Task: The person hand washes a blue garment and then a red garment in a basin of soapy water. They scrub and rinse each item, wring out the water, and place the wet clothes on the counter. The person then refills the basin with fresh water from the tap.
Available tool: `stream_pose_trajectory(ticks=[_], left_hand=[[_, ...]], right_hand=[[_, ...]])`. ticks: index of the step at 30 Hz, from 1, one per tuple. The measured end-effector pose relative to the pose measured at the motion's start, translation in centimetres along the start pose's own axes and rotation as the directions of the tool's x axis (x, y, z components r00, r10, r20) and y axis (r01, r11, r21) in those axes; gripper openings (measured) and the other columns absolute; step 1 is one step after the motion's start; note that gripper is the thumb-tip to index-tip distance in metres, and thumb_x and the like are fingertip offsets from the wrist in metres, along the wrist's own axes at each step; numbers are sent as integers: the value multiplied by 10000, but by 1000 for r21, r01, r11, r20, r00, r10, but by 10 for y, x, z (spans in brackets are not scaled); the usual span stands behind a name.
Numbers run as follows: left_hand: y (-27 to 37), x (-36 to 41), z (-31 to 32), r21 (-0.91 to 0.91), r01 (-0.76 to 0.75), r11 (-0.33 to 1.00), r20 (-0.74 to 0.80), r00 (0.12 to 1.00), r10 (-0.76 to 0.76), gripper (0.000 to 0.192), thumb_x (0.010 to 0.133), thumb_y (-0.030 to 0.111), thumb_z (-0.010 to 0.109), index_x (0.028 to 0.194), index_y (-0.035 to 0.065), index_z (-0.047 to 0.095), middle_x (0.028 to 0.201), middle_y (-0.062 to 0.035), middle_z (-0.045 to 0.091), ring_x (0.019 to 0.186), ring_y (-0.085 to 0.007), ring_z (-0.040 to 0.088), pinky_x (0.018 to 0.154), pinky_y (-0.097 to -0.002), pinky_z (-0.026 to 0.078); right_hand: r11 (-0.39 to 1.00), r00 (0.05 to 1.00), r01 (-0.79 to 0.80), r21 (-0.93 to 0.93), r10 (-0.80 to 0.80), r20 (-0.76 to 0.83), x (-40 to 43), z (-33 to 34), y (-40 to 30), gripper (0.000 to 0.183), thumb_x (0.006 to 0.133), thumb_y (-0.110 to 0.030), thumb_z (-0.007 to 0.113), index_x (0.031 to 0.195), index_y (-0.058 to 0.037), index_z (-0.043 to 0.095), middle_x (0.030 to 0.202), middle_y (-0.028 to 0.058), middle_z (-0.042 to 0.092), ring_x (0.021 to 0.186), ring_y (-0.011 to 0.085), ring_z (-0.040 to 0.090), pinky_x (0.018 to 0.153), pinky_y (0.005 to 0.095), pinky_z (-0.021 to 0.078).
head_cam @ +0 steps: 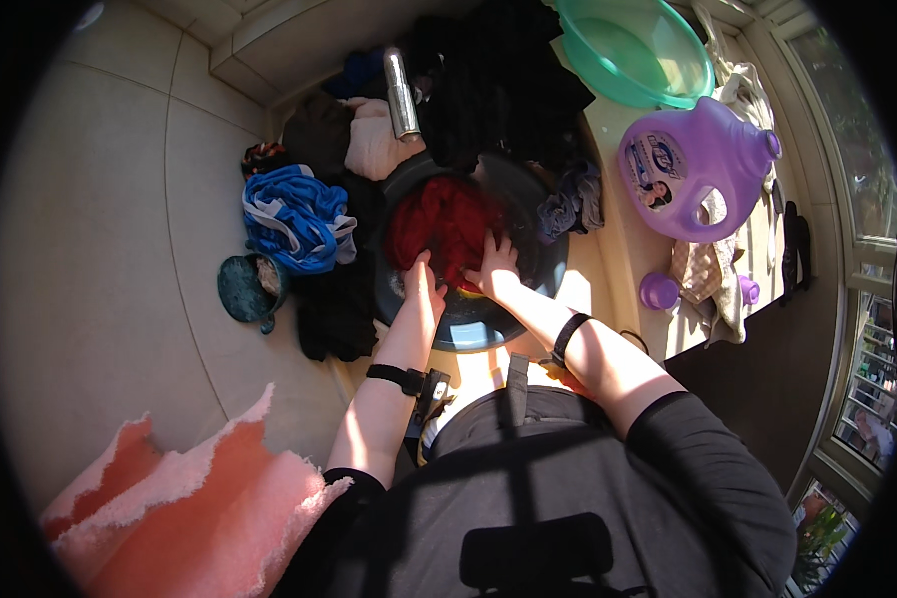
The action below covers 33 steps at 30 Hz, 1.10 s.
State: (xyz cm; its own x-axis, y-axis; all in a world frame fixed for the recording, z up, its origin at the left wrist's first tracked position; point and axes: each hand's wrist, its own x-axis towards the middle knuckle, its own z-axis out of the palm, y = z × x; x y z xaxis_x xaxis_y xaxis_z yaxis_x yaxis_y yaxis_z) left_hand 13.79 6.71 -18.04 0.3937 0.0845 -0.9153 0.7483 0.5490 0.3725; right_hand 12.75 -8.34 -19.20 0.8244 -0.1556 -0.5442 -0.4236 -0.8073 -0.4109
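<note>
A red cloth [445, 220] lies bunched in a dark basin [472, 338] that seems to hold water. My left hand [421, 288] reaches in over the near left part of the cloth, its fingertips at the cloth's edge. On the near right side my right hand [498, 267] rests with fingers apart on the cloth. A small yellow part shows below the red, between the hands. Whether either hand pinches any fabric cannot be made out. A grey-blue bunched cloth [572, 200] hangs at the basin's right rim.
Blue and white clothing [299, 217], a teal cup-like container [250, 290], a pale pink cloth [377, 138], a silver cylinder [400, 97] and black clothes [493, 82] surround the basin. A purple detergent jug [691, 176], purple cap [658, 291] and green basin [639, 56] stand right. Pink fabric [194, 501] hangs lower left.
</note>
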Motion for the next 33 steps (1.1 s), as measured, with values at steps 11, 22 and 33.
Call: stream_pose_trajectory(ticks=[11,22,33], left_hand=[[-29,9,35,-55,349,935,354,883,-309,609,973,522,462,1418,109,431,1435,-131,499,1294,-312,467,1091,-506,330],[-6,14,48,-313,241,919,472,879,-70,490,971,507,423,1297,162,548,1260,-110,602,1166,-274,552,1028,-403,433],[-10,-11,40,-70,22,997,275,961,-2,639,861,350,536,1432,99,400,1423,-162,478,1298,-325,455,1097,-533,319]], right_hand=[[957,997,-75,280,78,2,22,-10,8,1029,656,-195,780,1531,-262,242,1494,265,291,1317,467,399,1069,448,428],[728,844,500,469,-532,-74,-41,-68,-32,444,814,-311,727,1122,-32,573,979,212,677,894,351,686,788,382,547],[982,970,178,60,-165,-180,44,-52,-3,533,868,-504,616,1223,-109,569,1223,233,572,1081,412,586,880,478,502]])
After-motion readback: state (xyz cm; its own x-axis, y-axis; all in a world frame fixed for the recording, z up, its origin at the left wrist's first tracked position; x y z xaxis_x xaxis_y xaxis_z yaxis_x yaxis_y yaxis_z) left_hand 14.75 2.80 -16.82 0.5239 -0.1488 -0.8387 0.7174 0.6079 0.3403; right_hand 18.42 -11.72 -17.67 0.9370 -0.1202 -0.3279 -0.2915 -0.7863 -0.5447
